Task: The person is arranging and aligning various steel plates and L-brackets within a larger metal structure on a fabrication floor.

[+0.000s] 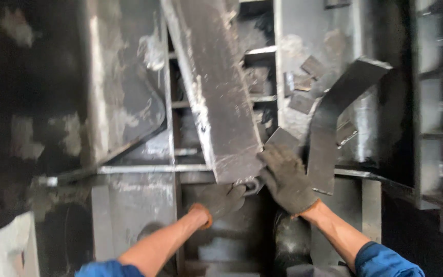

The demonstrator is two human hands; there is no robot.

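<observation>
Both your gloved hands meet at the near end of the long steel beam point(216, 97), which slants over the metal frame point(129, 168): your left hand point(221, 200) cups it from below, your right hand point(285, 177) presses flat against its corner, beside a bent steel strip point(329, 118).

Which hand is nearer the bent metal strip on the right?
Right. The right hand is at the near end of the long steel bar, just beside the bent metal strip. The left hand sits under the bar's end, farther from the strip.
</observation>
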